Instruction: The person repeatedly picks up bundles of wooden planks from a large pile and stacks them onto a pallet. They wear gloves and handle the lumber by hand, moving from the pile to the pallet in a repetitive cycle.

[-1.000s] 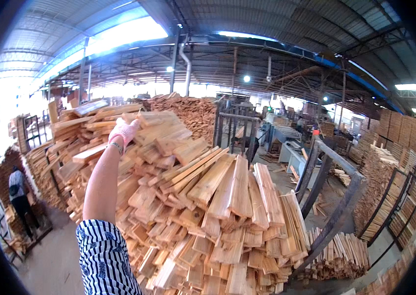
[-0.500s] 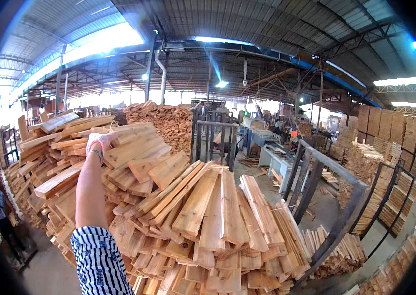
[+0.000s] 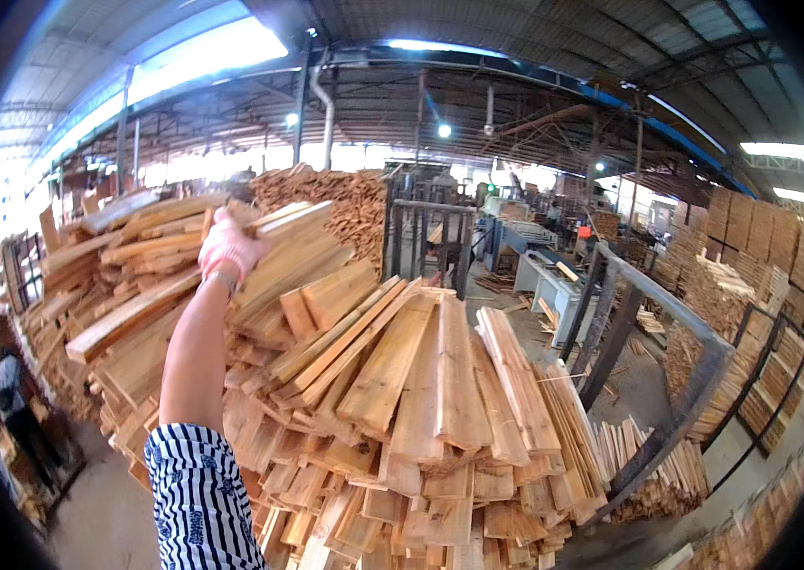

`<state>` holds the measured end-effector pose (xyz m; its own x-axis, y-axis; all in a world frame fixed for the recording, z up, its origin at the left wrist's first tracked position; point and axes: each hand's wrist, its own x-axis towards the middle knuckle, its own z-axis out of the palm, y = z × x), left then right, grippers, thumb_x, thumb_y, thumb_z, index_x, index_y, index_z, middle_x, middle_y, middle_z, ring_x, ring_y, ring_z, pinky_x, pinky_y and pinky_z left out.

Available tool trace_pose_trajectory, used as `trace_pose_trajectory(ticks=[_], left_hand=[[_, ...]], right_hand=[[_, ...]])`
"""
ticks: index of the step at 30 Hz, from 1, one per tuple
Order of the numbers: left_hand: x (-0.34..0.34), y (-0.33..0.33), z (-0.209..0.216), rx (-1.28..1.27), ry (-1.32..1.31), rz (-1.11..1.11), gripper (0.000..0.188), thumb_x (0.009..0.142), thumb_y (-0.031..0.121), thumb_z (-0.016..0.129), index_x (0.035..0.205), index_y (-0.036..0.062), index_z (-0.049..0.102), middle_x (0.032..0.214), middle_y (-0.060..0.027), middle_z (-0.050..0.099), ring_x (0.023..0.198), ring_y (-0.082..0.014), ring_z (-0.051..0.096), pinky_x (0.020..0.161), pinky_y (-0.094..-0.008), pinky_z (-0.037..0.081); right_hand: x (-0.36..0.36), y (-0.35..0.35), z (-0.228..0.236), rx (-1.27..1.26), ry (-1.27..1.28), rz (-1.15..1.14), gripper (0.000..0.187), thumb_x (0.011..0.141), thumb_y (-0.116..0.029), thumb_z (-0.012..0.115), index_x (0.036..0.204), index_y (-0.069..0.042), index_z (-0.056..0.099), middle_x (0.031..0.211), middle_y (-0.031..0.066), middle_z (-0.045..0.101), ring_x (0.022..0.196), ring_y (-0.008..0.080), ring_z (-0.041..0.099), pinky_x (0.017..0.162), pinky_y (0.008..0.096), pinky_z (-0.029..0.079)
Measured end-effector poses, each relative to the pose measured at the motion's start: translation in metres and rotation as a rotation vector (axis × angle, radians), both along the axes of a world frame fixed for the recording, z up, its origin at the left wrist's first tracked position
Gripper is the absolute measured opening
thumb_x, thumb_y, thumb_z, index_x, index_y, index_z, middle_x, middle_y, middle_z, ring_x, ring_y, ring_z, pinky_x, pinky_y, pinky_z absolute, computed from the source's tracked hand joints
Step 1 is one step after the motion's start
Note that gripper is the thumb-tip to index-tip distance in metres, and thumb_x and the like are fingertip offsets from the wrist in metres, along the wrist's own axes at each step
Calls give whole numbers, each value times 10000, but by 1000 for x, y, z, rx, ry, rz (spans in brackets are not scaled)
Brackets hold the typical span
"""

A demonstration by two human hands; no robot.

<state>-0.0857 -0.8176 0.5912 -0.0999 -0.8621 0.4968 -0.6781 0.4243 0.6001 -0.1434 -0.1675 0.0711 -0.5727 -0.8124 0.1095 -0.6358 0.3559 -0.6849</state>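
My left hand [image 3: 231, 249], in a pale pink glove with a band at the wrist, reaches out over a big heap of sawn boards [image 3: 406, 380]. Its fingers are closed on the left end of a wooden board [image 3: 299, 224] near the top of the heap, and part of the grip is hidden behind the hand. Short boards [image 3: 331, 296] lie just to the right of the wrist. Closer to me, many planks fan out with their ends facing me. My right hand is out of view.
A dark metal rack frame [image 3: 668, 309] rises at the heap's right side, and another upright frame [image 3: 432, 214] stands behind. Beyond are a grey machine table [image 3: 554, 285] and tall timber stacks [image 3: 763, 237]. A person [image 3: 14, 399] stands at the far left.
My left hand has moved right and slightly nearer. The board at its fingers is raised and tilted compared with before. The whole view has shifted a little.
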Motion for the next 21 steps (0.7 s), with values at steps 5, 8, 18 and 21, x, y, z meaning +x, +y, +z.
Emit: trace_pose_trajectory(ticks=[5, 8, 18, 21], left_hand=[[19, 21, -9, -79, -141, 64, 877, 695, 415, 838, 1362, 57, 396, 1240, -169, 622, 1116, -305, 645, 942, -388, 528], [30, 56, -14, -166, -275, 36, 868, 722, 444, 816, 1387, 107, 372, 1281, -159, 562, 1078, -310, 655, 889, -392, 548], [158, 277, -100, -769, -359, -54, 477, 641, 292, 805, 1044, 113, 624, 1092, -131, 571, 810, -288, 648, 647, -412, 546], [189, 312, -119, -809, -326, -154, 529, 619, 303, 819, 1075, 116, 627, 1127, -142, 569, 813, -287, 642, 673, -408, 546]], right_hand=[[12, -28, 74, 177, 166, 6, 237, 881, -229, 625, 1081, -100, 634, 1001, 171, 645, 908, 359, 618, 776, 454, 510], [-5, -57, 188, 302, 241, 70, 306, 869, -322, 639, 1102, -125, 641, 1083, 158, 643, 920, 347, 615, 704, 473, 521], [-13, -313, 433, -467, -505, 374, 678, 994, -467, 456, 1445, 32, 363, 1304, 220, 562, 1142, 309, 590, 912, 418, 517], [19, -359, 409, -447, -276, 479, 817, 922, -556, 560, 1425, 40, 316, 1315, 199, 531, 1128, 319, 586, 912, 444, 522]])
